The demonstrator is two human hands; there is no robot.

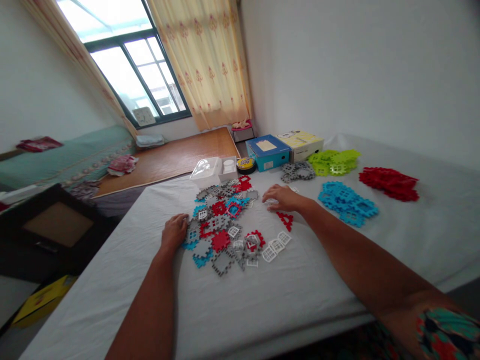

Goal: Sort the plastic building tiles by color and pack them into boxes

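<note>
Matt plastic tiles (221,225) – smooth white cloth (262,300) beneath.

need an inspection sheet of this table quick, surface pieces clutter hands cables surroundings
surface: table under a white sheet, lightly creased
job's things: mixed pile of toy pieces at centre; separate blue pile, red pile, green pile, grey pile to the right
clutter: blue box, yellow box, clear container, round tin at far edge
hands: left hand on the mixed pile's left edge; right hand palm down near a red triangle piece; grip unclear
cables: nothing seen
surroundings: window, curtain, wooden platform
</note>
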